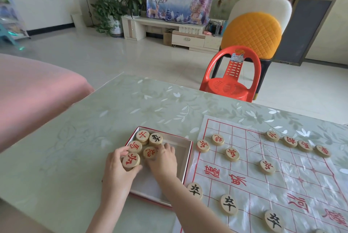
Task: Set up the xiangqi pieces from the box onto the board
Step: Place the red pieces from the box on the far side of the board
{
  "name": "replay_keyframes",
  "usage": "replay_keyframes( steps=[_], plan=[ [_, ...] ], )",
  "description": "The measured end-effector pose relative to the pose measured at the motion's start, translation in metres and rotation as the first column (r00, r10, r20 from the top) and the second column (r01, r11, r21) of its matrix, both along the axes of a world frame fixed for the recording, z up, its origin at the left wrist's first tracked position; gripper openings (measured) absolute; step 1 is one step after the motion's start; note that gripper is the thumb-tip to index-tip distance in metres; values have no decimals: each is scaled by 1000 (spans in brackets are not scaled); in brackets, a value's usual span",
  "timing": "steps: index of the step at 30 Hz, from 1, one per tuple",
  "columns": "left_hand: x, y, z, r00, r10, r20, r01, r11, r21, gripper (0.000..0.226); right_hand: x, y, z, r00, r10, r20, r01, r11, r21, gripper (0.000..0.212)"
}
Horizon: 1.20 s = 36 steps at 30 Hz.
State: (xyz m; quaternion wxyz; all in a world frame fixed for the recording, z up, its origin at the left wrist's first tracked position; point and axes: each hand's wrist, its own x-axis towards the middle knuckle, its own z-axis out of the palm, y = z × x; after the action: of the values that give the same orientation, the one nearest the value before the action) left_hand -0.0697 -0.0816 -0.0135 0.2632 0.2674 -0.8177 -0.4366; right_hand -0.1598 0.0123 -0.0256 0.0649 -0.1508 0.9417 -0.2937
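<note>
Right now my left hand (120, 168) is curled round a red-lettered piece (131, 160), thumb beneath it and fingers behind its rim. My right hand (164, 161) has bent fingertips on a second red piece (149, 152) just beside the first; whether that is a true pinch I cannot tell. Both hands are inside the box (185, 159), where the other pieces (148, 138) huddle in its far left corner, touching one another. The board (263, 185) lies to the right, its edge just beside the box wall. Every piece must travel rightward, and my right hand is the nearer one. The pieces are round discs, so there is no long axis to mind, only the lettered face kept up. Everything rests on the desk (131, 104), under a pale green leaf-patterned cover. Beyond it stand a red plastic chair (231, 82) and a yellow-backed chair (252, 33) on a pale tiled floor (113, 54).
</note>
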Motion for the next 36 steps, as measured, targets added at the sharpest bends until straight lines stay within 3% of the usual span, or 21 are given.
replay_keyframes(
  steps=[6,13,16,19,26,31,36],
  plan=[
    [4,1,-5,999,-50,-4,50,998,27,60,0,-3,-3,999,17,-31,-17,1000,20,51],
    [-7,11,5,993,-104,-55,105,994,26,63,1,70,37,993,-111,-42,89,930,-356,39],
    [-21,31,16,985,-156,-71,157,987,10,63,-3,133,56,980,-179,-85,131,906,-403,34],
    [-34,59,25,968,-231,-96,235,972,32,57,-8,199,61,946,-322,-20,284,859,-426,33],
    [-57,134,36,919,-384,-85,387,922,20,51,-28,347,47,826,-562,41,547,781,-301,43],
    [-70,197,37,873,-482,-76,486,873,35,50,-50,407,34,790,-612,28,597,759,-260,39],
    [-79,254,42,832,-553,-35,553,833,4,48,-69,433,17,765,-644,-12,633,756,-166,48]
  ],
)
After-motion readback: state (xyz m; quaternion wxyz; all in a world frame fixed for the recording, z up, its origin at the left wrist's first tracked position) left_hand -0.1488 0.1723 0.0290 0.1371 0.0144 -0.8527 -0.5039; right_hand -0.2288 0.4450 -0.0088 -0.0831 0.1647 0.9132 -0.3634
